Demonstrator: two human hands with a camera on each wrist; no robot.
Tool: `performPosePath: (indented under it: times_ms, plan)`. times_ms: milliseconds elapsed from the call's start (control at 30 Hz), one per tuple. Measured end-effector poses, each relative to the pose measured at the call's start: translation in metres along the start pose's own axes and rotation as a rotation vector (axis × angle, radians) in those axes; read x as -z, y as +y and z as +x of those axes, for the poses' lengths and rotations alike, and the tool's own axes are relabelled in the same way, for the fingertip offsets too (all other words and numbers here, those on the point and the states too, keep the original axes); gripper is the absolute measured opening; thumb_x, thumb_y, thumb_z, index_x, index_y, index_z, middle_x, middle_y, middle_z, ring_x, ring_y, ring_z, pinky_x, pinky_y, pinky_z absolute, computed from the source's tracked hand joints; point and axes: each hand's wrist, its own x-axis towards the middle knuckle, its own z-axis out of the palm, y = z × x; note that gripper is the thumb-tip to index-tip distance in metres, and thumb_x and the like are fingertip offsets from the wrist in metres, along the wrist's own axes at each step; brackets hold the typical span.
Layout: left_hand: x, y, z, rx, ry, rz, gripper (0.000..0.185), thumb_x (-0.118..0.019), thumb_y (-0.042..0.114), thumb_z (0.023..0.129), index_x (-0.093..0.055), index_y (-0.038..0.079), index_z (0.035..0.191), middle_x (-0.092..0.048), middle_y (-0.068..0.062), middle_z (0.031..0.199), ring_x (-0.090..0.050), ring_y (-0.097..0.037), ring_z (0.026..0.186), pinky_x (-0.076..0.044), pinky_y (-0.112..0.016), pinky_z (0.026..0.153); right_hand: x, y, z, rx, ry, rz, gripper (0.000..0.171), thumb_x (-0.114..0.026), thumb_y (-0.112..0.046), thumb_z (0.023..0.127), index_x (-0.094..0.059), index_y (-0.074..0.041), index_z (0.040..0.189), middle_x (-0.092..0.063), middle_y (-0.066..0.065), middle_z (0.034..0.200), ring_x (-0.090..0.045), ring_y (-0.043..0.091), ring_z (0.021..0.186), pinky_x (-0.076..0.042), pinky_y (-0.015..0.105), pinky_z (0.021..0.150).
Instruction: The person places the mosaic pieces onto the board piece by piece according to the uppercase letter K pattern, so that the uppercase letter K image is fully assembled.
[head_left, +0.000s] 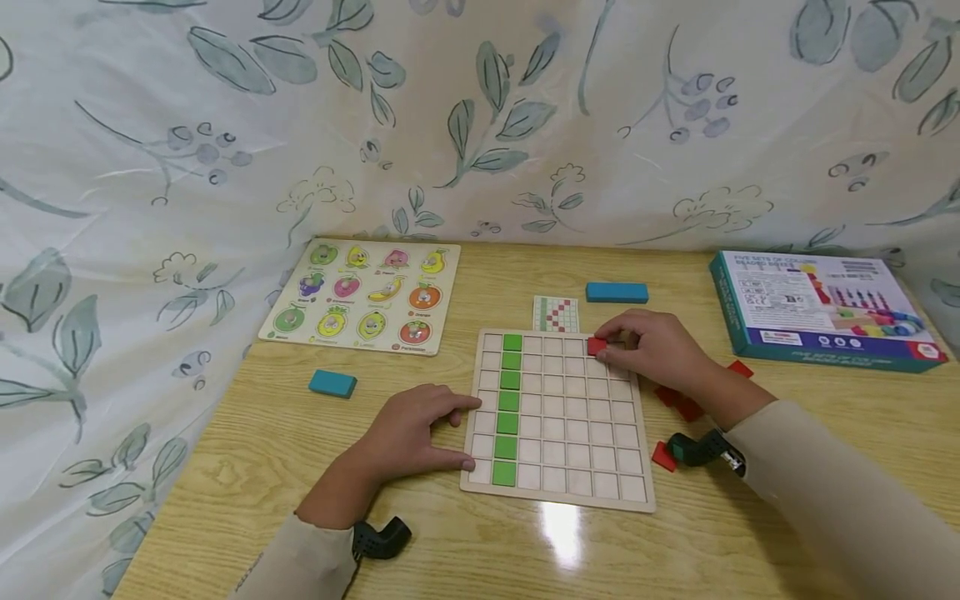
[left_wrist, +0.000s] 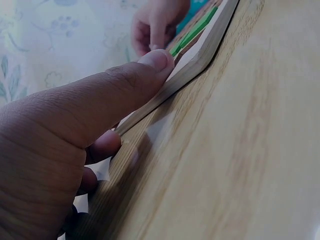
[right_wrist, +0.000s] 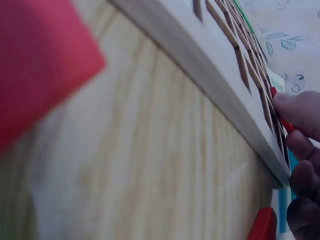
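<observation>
A wooden grid board [head_left: 558, 492] lies on the table with one column of green tiles [head_left: 512, 406] near its left side. My right hand [head_left: 609, 348] pinches a small red tile [head_left: 596, 346] over the board's top row, right of centre. The right wrist view shows those fingers [right_wrist: 300, 110] at the board's far edge [right_wrist: 215, 85]. My left hand [head_left: 450, 429] rests flat on the table against the board's left edge, holding nothing. Its thumb [left_wrist: 150, 65] presses the board's rim [left_wrist: 200, 55] in the left wrist view.
Loose red tiles [head_left: 678, 404] lie right of the board. A pattern card [head_left: 556, 314] and a blue block [head_left: 617, 292] sit behind it, and another blue block [head_left: 332, 383] to the left. A fruit puzzle [head_left: 363, 296] is back left, a toy box [head_left: 821, 308] back right, with a curtain behind.
</observation>
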Motion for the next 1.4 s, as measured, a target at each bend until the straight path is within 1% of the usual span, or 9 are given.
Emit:
performPosePath:
  times_ms: [200, 433, 600, 700, 833, 1033, 1167, 1267, 1400]
  plan:
    - [0.0, -0.001, -0.001, 0.002, 0.003, 0.0, 0.071, -0.094, 0.054, 0.077, -0.071, 0.023, 0.136, -0.056, 0.017, 0.098, -0.052, -0.005, 0.091, -0.047, -0.031, 0.082, -0.001, -0.002, 0.004, 0.009, -0.003, -0.028, 0.028, -0.085, -0.026, 0.094, -0.08, -0.014, 0.118, -0.07, 0.002, 0.105, -0.055, 0.022, 0.082, -0.047, 0.038, 0.069]
    - [0.002, 0.0, 0.0, -0.001, 0.004, -0.009, 0.07, -0.095, 0.052, 0.077, -0.072, 0.022, 0.136, -0.057, 0.016, 0.098, -0.052, -0.005, 0.091, -0.047, -0.031, 0.082, -0.001, -0.005, 0.005, -0.021, -0.015, -0.028, 0.029, -0.085, -0.027, 0.094, -0.081, -0.015, 0.12, -0.069, 0.002, 0.105, -0.054, 0.023, 0.085, -0.046, 0.04, 0.072]
    - [0.001, -0.002, 0.0, 0.001, 0.0, -0.004, 0.07, -0.095, 0.053, 0.077, -0.072, 0.023, 0.136, -0.057, 0.016, 0.098, -0.052, -0.005, 0.091, -0.047, -0.031, 0.081, 0.002, -0.006, 0.004, -0.038, -0.03, -0.012, 0.035, -0.086, -0.031, 0.094, -0.081, -0.015, 0.124, -0.07, 0.001, 0.107, -0.054, 0.023, 0.086, -0.045, 0.038, 0.071]
    - [0.001, -0.001, 0.0, -0.003, -0.003, -0.006, 0.07, -0.094, 0.053, 0.078, -0.071, 0.022, 0.137, -0.057, 0.016, 0.098, -0.052, -0.005, 0.091, -0.047, -0.031, 0.082, 0.006, -0.005, 0.001, -0.045, -0.045, -0.007, 0.039, -0.085, -0.033, 0.094, -0.079, -0.015, 0.128, -0.067, 0.001, 0.102, -0.054, 0.023, 0.085, -0.045, 0.037, 0.069]
    - [0.002, 0.0, 0.001, -0.002, -0.008, -0.007, 0.071, -0.094, 0.053, 0.078, -0.071, 0.022, 0.137, -0.057, 0.015, 0.098, -0.052, -0.005, 0.09, -0.047, -0.031, 0.082, 0.011, -0.003, -0.007, -0.035, -0.042, 0.003, 0.04, -0.085, -0.032, 0.094, -0.078, -0.015, 0.13, -0.066, 0.001, 0.101, -0.054, 0.023, 0.084, -0.046, 0.035, 0.067]
    - [0.002, 0.001, 0.001, -0.007, -0.008, -0.008, 0.07, -0.095, 0.053, 0.077, -0.072, 0.022, 0.136, -0.057, 0.015, 0.098, -0.052, -0.005, 0.09, -0.047, -0.031, 0.082, 0.018, 0.001, -0.02, -0.019, -0.028, -0.001, 0.037, -0.084, -0.028, 0.095, -0.077, -0.016, 0.129, -0.069, 0.003, 0.111, -0.056, 0.024, 0.084, -0.049, 0.032, 0.065]
    - [0.002, 0.001, 0.001, -0.007, -0.004, -0.013, 0.07, -0.095, 0.052, 0.077, -0.072, 0.022, 0.136, -0.057, 0.015, 0.098, -0.052, -0.005, 0.091, -0.048, -0.032, 0.082, 0.021, 0.0, -0.03, -0.028, -0.032, 0.012, 0.038, -0.084, -0.032, 0.095, -0.077, -0.018, 0.129, -0.069, 0.002, 0.114, -0.057, 0.022, 0.085, -0.049, 0.031, 0.067]
    - [0.002, 0.001, 0.001, -0.005, -0.004, -0.014, 0.07, -0.095, 0.053, 0.077, -0.072, 0.022, 0.136, -0.057, 0.015, 0.098, -0.053, -0.005, 0.091, -0.048, -0.032, 0.083, 0.021, 0.0, -0.041, -0.032, -0.034, 0.04, 0.038, -0.084, -0.035, 0.095, -0.078, -0.019, 0.129, -0.069, 0.001, 0.111, -0.058, 0.022, 0.083, -0.048, 0.03, 0.064]
    - [0.002, 0.001, 0.001, -0.003, -0.002, -0.009, 0.07, -0.094, 0.053, 0.077, -0.072, 0.022, 0.136, -0.057, 0.016, 0.098, -0.052, -0.005, 0.091, -0.048, -0.032, 0.082, 0.019, 0.002, -0.058, -0.006, -0.024, 0.074, 0.036, -0.086, -0.03, 0.094, -0.078, -0.02, 0.127, -0.066, -0.002, 0.097, -0.056, 0.019, 0.074, -0.046, 0.029, 0.057]
